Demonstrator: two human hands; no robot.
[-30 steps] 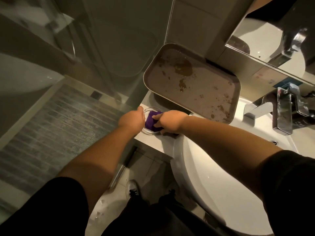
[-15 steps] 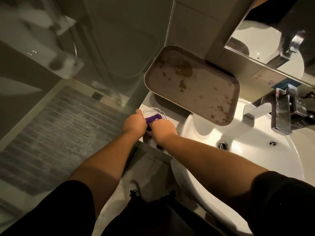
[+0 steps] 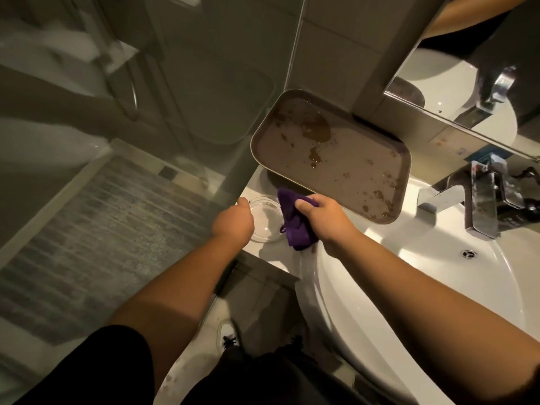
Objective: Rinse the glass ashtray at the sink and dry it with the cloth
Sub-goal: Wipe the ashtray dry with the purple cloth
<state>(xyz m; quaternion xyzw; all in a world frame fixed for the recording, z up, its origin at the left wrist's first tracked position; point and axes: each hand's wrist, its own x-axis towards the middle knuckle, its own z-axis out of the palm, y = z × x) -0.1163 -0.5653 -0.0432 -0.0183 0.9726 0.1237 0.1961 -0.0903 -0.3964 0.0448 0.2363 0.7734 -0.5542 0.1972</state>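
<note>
The clear glass ashtray (image 3: 267, 219) sits on the white counter left of the sink basin (image 3: 423, 287). My left hand (image 3: 233, 222) grips its left rim. My right hand (image 3: 323, 217) holds the bunched purple cloth (image 3: 293, 222) just to the right of the ashtray, lifted out of it. The cloth hangs down over the counter edge by the basin rim. The ashtray's inside looks bare and shiny.
A brown tray (image 3: 336, 159) with wet stains leans over the counter's back, close above my right hand. The chrome faucet (image 3: 467, 200) stands at right, a mirror (image 3: 473, 77) above it. A glass shower wall (image 3: 175, 112) borders the counter's left.
The cloth was pressed inside the ashtray under my right hand; now it has come out to the right. The ashtray stays in my left hand on the counter.
</note>
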